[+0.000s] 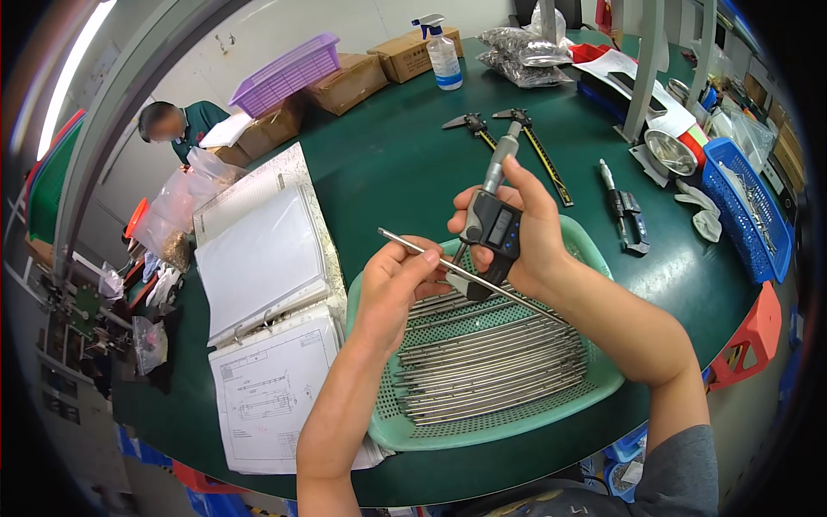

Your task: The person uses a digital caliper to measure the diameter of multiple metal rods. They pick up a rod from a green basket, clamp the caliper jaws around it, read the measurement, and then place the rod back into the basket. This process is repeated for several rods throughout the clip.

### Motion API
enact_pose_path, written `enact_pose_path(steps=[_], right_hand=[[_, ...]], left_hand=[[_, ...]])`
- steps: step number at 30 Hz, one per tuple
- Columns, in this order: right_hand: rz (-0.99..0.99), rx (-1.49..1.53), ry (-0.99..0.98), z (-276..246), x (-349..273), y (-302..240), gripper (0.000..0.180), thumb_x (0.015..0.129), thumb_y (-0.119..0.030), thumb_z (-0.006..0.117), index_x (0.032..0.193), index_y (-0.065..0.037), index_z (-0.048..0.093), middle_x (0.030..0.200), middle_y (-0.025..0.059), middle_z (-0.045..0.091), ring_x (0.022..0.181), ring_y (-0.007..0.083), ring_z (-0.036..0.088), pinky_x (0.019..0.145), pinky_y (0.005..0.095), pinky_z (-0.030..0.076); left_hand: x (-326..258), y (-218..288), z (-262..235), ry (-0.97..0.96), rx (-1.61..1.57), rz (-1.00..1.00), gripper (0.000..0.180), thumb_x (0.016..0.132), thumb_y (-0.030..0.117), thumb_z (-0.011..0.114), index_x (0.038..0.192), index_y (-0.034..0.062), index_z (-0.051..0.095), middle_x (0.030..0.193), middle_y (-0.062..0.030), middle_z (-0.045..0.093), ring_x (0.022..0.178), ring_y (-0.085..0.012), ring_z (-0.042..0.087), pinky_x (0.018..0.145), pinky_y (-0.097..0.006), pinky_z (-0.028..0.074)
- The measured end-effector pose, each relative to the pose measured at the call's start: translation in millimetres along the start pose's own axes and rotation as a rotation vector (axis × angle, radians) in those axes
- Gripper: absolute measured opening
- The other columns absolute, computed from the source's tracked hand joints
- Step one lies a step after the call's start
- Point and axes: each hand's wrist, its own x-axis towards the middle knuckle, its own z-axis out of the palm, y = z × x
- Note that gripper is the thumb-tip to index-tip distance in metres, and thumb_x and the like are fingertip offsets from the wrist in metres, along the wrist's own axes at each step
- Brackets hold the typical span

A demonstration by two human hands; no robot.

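Metal rod (pixel 469 277), thin and shiny, is being held up over the green perforated tray (pixel 603 379), running slantwise from upper left down to lower right. The left hand (pixel 398 284) is closed on it, pinching it between thumb and fingertips near its left end. The right hand (pixel 532 237) is wrapped around a digital micrometer (pixel 493 226), fingers curled tight on the dark blue body with the little display facing up, and the rod is passing right through the measuring end of it, so the two are touching there.

Right underneath, the tray is sitting on the dark green surface (pixel 388 164) and is carrying a whole pile of similar rods (pixel 491 362), lying roughly side by side. Just left of the tray an open ring binder (pixel 258 258) is lying flat, with a technical drawing sheet (pixel 271 392) at its near end.

Further back, beyond the hands, two calipers (pixel 517 138) are lying on the surface, and another measuring tool (pixel 624 211) is sitting off to the right. A blue basket (pixel 745 207) is standing at the right edge. Way at the back there's a spray bottle (pixel 443 53), cardboard boxes (pixel 353 82) and a purple basket (pixel 289 73), and another person (pixel 177 125) is sitting at the far left.
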Motion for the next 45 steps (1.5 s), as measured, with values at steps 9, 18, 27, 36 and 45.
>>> enact_pose_path(steps=[9, 18, 27, 36, 45], right_hand=[[-0.017, -0.009, -0.022, -0.5, 2.4, 0.1, 0.057, 0.081, -0.056, 0.036, 0.084, -0.002, 0.053, 0.069, 0.0094, 0.058, 0.039, 0.0116, 0.048, 0.038, 0.0226, 0.039], [0.009, 0.034, 0.008, 0.9, 2.6, 1.6, 0.058, 0.085, -0.054, 0.027, 0.088, -0.002, 0.052, 0.071, 0.0100, 0.058, 0.041, 0.0127, 0.047, 0.039, 0.0230, 0.039], [-0.001, 0.091, -0.017, -2.8, -0.7, 0.3, 0.055, 0.080, -0.055, 0.036, 0.083, -0.002, 0.052, 0.067, 0.0097, 0.058, 0.037, 0.0132, 0.046, 0.037, 0.0243, 0.038], [0.012, 0.057, -0.043, -7.3, 6.5, 2.2, 0.060, 0.088, -0.051, 0.020, 0.086, -0.001, 0.053, 0.069, 0.0113, 0.059, 0.039, 0.0133, 0.046, 0.037, 0.0238, 0.040], [-0.343, -0.231, 0.283, -44.7, -9.8, -63.5, 0.040, 0.084, -0.040, 0.038, 0.097, -0.003, 0.046, 0.065, 0.0069, 0.051, 0.042, 0.0102, 0.046, 0.037, 0.0234, 0.037]], left_hand=[[0.1, 2.2, -2.0, 0.028, -0.059, 0.009, 0.016, 0.084, 0.016, 0.049, 0.093, 0.0024, 0.050, 0.084, -0.0096, 0.058, 0.074, -0.0145, 0.057, 0.066, -0.027, 0.049], [-1.0, 2.3, 0.3, 0.022, -0.016, -0.004, 0.015, 0.082, 0.016, 0.051, 0.089, 0.0031, 0.050, 0.082, -0.0089, 0.057, 0.071, -0.0134, 0.057, 0.066, -0.029, 0.051], [1.8, -4.1, 0.6, -0.002, 0.002, 0.002, 0.016, 0.081, 0.017, 0.053, 0.088, 0.0032, 0.049, 0.081, -0.0087, 0.057, 0.072, -0.0159, 0.057, 0.067, -0.032, 0.050], [-1.5, -1.8, 6.4, 0.015, 0.026, 0.087, 0.013, 0.083, 0.014, 0.050, 0.088, 0.0024, 0.050, 0.090, -0.0089, 0.055, 0.077, -0.0159, 0.056, 0.070, -0.028, 0.046], [-2.2, 0.6, 7.0, 0.267, 0.303, 0.659, 0.014, 0.089, 0.014, 0.040, 0.095, 0.0037, 0.047, 0.073, -0.0037, 0.047, 0.066, -0.0115, 0.049, 0.059, -0.024, 0.041]])
